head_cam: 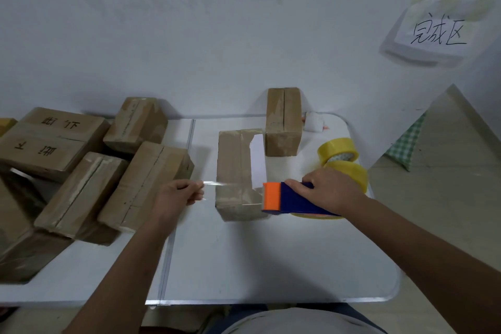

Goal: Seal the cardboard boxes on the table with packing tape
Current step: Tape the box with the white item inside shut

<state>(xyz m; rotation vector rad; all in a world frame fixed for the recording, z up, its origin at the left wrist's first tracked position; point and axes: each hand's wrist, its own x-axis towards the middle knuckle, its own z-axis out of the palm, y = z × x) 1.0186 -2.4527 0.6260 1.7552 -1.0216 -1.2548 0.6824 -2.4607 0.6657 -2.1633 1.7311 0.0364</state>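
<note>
1. Fingers (196,187) of your left hand (176,196) are curled in, and they pinch the loose end of a clear strip of packing tape (214,184).
2. That strip runs flat and tight from your left hand, over the near end of the middle cardboard box (235,171), to the tape dispenser (287,199).
3. Your right hand (333,190) grips the dispenser from the top. Its fingers are wrapped round the dark blue body. The orange end of the dispenser sits right beside the box's near right corner.
4. Under your right hand you can see a yellow roll of tape in the dispenser (349,173).
5. The middle box lies on the white table (271,266), in front of you. One top flap looks partly open, with white showing inside.
6. A second cardboard box (283,122) stands just behind it, by the wall. Its two top flaps meet in a line down the middle.
7. A spare yellow tape roll (337,150) sits on the table near the right edge, just behind your right hand.
8. A pile of cardboard boxes (81,165) fills the left side of the table. Some lean on each other. The far left one has black writing on it.
9. A paper sign (436,32) with black writing is stuck on the wall, up high on the right.
10. A small white thing (314,122) lies by the wall, beside the second box. You cannot tell what it is.
</note>
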